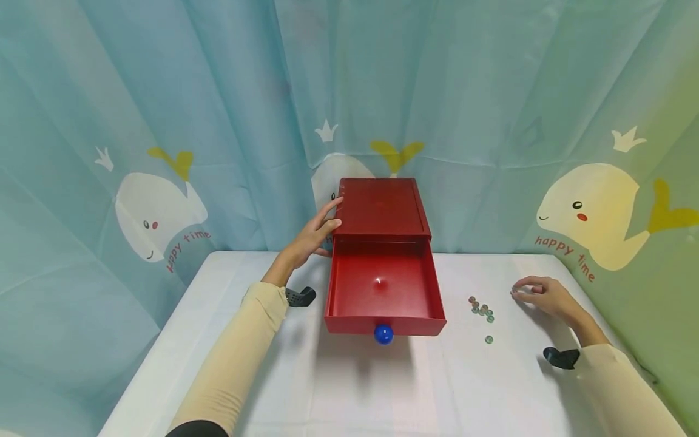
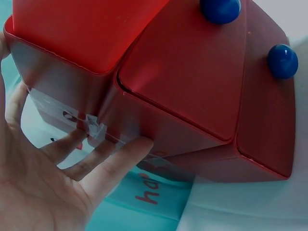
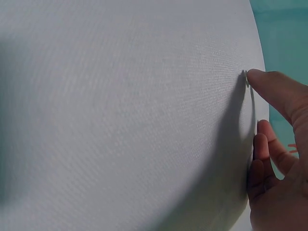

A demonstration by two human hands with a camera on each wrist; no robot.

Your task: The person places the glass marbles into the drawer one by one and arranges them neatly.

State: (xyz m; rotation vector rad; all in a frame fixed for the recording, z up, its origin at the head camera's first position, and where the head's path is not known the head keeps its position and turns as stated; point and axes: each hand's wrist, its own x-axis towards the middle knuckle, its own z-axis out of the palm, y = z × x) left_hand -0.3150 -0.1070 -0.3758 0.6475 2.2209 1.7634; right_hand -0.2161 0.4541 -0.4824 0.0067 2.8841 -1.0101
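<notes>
Small glassy pieces (image 1: 482, 312) are scattered on the bench (image 1: 464, 388), left of the nearer right hand (image 1: 550, 297)
Its fingers are loosely bent, nothing seen gripped; the red box (image 1: 380, 206) beyond is touched by the spread fingers of the left hand (image 1: 307, 241)

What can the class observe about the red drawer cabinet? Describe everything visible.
The red cabinet stands upright on the white table, its surfaces smooth and plastic-looking. Its top drawer, with a round blue knob, stands open; below, the left wrist view shows two more blue-knobbed fronts. Clear tape-like patches show on its left side, which the left hand touches.
</notes>
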